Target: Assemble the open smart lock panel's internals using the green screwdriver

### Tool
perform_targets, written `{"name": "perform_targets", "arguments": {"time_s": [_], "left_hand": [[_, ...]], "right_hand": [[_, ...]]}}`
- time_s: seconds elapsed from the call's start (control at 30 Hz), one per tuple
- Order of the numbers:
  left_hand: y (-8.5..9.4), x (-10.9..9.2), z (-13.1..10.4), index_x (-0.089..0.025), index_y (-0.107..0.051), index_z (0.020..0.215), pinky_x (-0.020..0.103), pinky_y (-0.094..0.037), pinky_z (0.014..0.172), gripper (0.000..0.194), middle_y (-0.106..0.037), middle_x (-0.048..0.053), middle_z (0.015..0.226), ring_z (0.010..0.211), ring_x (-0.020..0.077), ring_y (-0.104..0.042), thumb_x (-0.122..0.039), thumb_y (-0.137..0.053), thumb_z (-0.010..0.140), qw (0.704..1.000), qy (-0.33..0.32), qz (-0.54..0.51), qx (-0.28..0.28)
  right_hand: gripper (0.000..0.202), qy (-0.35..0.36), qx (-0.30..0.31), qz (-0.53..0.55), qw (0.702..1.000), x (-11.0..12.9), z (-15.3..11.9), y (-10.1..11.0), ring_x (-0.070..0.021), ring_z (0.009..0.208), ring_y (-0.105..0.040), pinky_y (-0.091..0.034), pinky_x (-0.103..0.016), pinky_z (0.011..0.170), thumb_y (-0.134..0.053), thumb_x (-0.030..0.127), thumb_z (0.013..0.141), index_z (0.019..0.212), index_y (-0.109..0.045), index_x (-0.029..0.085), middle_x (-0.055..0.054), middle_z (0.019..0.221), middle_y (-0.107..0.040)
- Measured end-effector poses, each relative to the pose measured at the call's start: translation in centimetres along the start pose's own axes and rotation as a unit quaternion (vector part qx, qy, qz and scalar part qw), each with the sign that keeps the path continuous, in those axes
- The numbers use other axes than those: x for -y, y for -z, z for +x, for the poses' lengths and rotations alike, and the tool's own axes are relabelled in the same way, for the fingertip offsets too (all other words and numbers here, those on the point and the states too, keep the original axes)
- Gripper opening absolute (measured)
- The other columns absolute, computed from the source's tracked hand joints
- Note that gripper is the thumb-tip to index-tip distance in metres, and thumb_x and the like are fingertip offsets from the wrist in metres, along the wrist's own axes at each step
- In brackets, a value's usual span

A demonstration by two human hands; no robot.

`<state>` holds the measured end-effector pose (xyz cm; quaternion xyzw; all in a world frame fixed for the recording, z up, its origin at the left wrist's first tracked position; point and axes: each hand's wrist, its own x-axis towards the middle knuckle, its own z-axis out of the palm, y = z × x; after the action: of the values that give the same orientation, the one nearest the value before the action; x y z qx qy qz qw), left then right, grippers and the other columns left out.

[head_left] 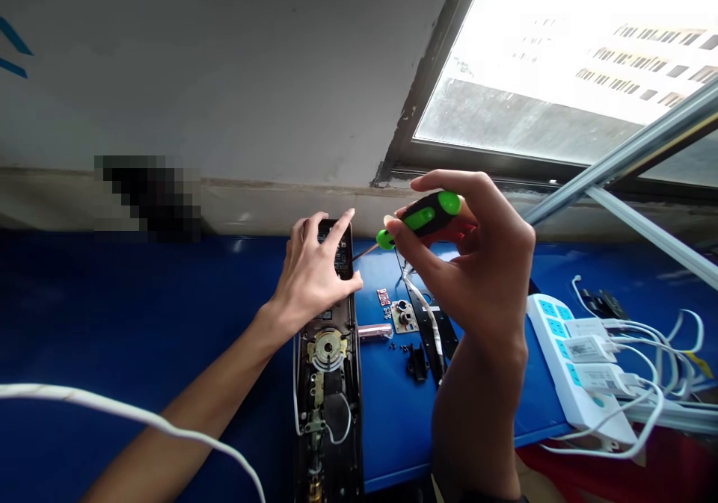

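Observation:
An opened electronic door lock (348,372), long and dark with its inner parts bare, lies lengthwise on the blue table. My left hand (311,271) is over its far end, fingers on the left side and thumb at the right edge, holding it; part of a circuit board shows between the fingers. In my right hand (476,256) is a green and black screwdriver (420,219), gripped by the handle. Its shaft slopes down left to the lock's right edge, near my left thumb; the tip's exact contact cannot be made out.
Right of the lock lie a small red board (383,297), a metal plate part (404,317), a pinkish cylinder (375,332), screws and a black bracket (416,363). A dark panel (446,331) with a white cable is beside them. A power strip (561,361) with plugged chargers stands farther right.

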<state>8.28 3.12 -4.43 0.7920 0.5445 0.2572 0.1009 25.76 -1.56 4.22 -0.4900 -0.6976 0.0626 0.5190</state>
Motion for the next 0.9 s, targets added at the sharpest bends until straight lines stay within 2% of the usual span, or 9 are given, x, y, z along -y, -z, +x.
{"name": "perform_targets", "arguments": {"time_s": [0.33,0.63,0.9], "left_hand": [[1.1,0.2,-0.2,-0.027,-0.038,0.161,0.056,-0.041,0.119,0.092,-0.041,0.013,0.154,0.144,0.0395,-0.034,-0.043,-0.074,0.078,0.999,-0.005,0.000,0.032],[2.4,0.2,-1.1,-0.022,-0.043,0.158,0.057,-0.046,0.114,0.094,-0.045,0.016,0.150,0.139,0.0418,-0.037,-0.060,-0.075,0.078,0.998,0.022,0.026,0.055],[2.5,0.3,-1.3,-0.021,-0.041,0.161,0.057,-0.043,0.117,0.099,-0.045,0.016,0.151,0.139,0.0412,-0.037,-0.068,-0.074,0.079,0.998,0.000,0.027,0.061]], "right_hand": [[0.035,0.023,0.028,0.008,0.999,0.3,-0.1,0.3,-0.0180,0.079,-0.075,-0.067,-0.037,0.074,-0.077,0.023,0.085,0.119,-0.067,0.027,0.001,0.095,-0.076],[0.037,0.040,0.040,0.013,0.998,0.6,-0.3,0.2,-0.0170,0.077,-0.076,-0.065,-0.035,0.071,-0.080,0.023,0.083,0.119,-0.069,0.025,0.001,0.095,-0.077],[0.040,0.055,0.042,0.012,0.998,0.8,-0.3,-0.2,-0.0174,0.078,-0.077,-0.066,-0.035,0.071,-0.081,0.021,0.082,0.119,-0.070,0.027,0.001,0.096,-0.077]]}}
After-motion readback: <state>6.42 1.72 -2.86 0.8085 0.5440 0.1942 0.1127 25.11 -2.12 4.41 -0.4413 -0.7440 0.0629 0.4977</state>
